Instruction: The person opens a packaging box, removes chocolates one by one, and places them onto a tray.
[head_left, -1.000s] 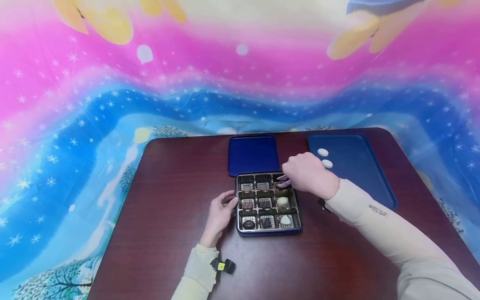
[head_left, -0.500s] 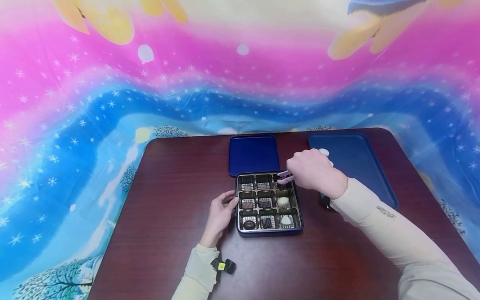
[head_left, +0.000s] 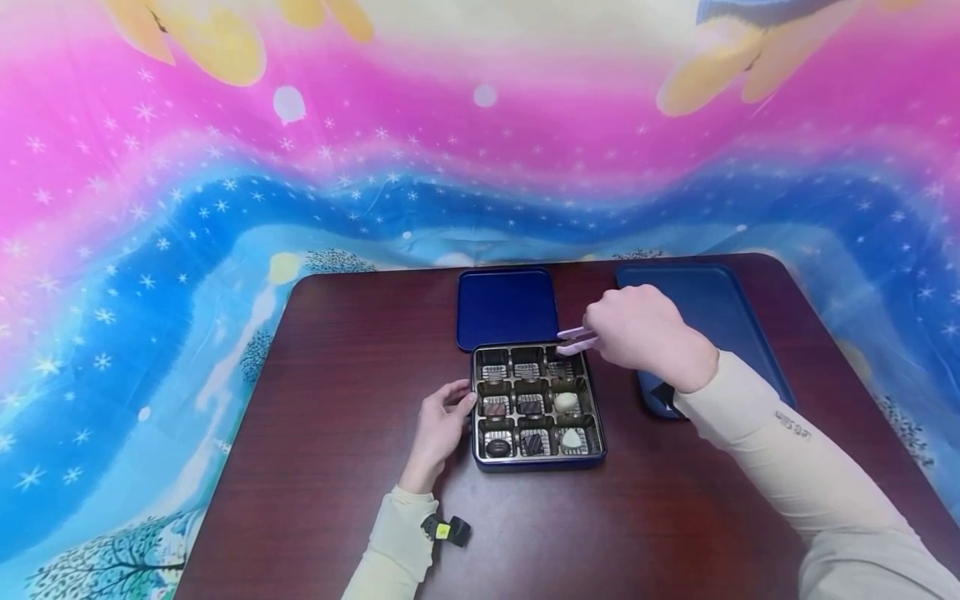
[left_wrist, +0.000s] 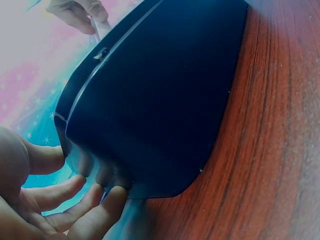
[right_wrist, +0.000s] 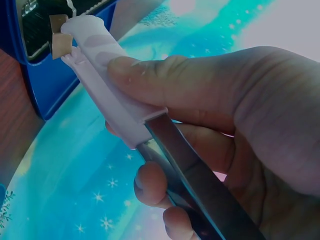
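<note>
My right hand [head_left: 637, 329] grips small tongs [right_wrist: 125, 107] with lilac tips and metal arms. A small brown chocolate piece [right_wrist: 62, 45] sits between the tips, just above the far right corner of a dark blue tin [head_left: 540, 465]. In the tin's gold divided insert lie a reddish-brown chocolate [head_left: 494, 410], a dark oval one [head_left: 497, 448], a striped dark one [head_left: 533, 445], a white round one [head_left: 566, 402] and a white pointed one [head_left: 572, 438]. Against the tin's left side rest the thumb and fingertips of my left hand [head_left: 441, 425].
A flat blue lid [head_left: 507, 308] lies right behind the tin. On the right is a blue tray [head_left: 705, 308], partly covered by the right hand and forearm. Both stand on a dark red wooden table [head_left: 360, 375], with a patterned cloth hanging behind it.
The right hand has lifted the tongs and the chocolate piece out of the far right compartment, up and rightward. It now hides two white ovals seen on the tray. The left hand stays put.
</note>
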